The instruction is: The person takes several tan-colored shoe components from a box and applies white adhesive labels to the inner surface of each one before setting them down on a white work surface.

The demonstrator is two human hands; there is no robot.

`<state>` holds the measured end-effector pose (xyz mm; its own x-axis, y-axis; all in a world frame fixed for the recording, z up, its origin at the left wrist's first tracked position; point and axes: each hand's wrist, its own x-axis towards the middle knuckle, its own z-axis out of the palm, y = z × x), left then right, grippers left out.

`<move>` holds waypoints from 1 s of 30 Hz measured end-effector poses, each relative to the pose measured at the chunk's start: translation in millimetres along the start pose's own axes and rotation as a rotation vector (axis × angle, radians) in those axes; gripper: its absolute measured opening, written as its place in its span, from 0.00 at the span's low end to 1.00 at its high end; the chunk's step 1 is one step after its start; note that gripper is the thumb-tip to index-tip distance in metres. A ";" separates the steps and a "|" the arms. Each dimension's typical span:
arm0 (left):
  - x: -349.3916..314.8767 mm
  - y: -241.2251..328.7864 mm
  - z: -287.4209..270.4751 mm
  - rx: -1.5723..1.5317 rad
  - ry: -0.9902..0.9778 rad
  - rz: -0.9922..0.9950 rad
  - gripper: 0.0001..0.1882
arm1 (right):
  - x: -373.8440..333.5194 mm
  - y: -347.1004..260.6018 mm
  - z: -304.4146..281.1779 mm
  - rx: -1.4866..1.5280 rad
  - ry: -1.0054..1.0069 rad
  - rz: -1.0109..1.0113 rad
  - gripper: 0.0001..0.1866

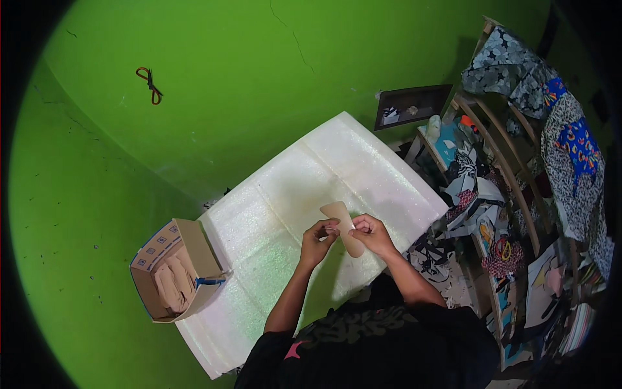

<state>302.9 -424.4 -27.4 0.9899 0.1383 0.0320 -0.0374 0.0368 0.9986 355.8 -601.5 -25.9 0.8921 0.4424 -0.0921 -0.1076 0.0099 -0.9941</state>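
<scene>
A tan, flat piece shaped like a shoe insole (344, 219) is held tilted above the white table (304, 162). My left hand (317, 241) has its thumb and fingers closed at the left edge of this piece. Something small and pale shows at those fingertips, too small to make out. From the other side, my right hand (374, 236) pinches the same piece, its thumb on the face turned to me. An open cardboard box (207, 259) at the left edge of the table holds several similar tan pieces (172, 283).
Green walls (214, 84) rise behind and left of the table. On the right, a wooden rack (512, 168) carries patterned fabric (573, 146) and heaped scraps. A dark-framed panel (413, 107) stands by the table's far right corner. A looped cord (150, 85) hangs on the wall.
</scene>
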 end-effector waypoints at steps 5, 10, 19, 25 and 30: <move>49.3 -24.2 22.2 -0.004 0.096 -0.061 0.13 | 51.6 8.5 -28.4 -0.110 -0.036 0.020 0.17; 113.0 -36.7 43.8 0.071 0.149 -0.155 0.13 | 114.9 16.9 -67.5 -0.135 -0.013 0.066 0.16; 244.0 -57.6 87.2 0.138 0.201 -0.147 0.14 | 240.3 27.5 -144.1 -0.254 0.050 -0.196 0.15; 325.9 -75.7 83.2 0.213 0.233 -0.146 0.16 | 322.5 33.6 -162.6 -0.312 0.015 -0.113 0.10; 383.2 -94.6 70.4 0.283 0.271 -0.196 0.17 | 383.7 39.8 -166.7 -0.381 0.008 -0.216 0.10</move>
<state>695.5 -444.6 -106.7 0.9016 0.4115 -0.1337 0.2238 -0.1793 0.9580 767.0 -580.8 -110.2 0.8799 0.4594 0.1210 0.2497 -0.2306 -0.9405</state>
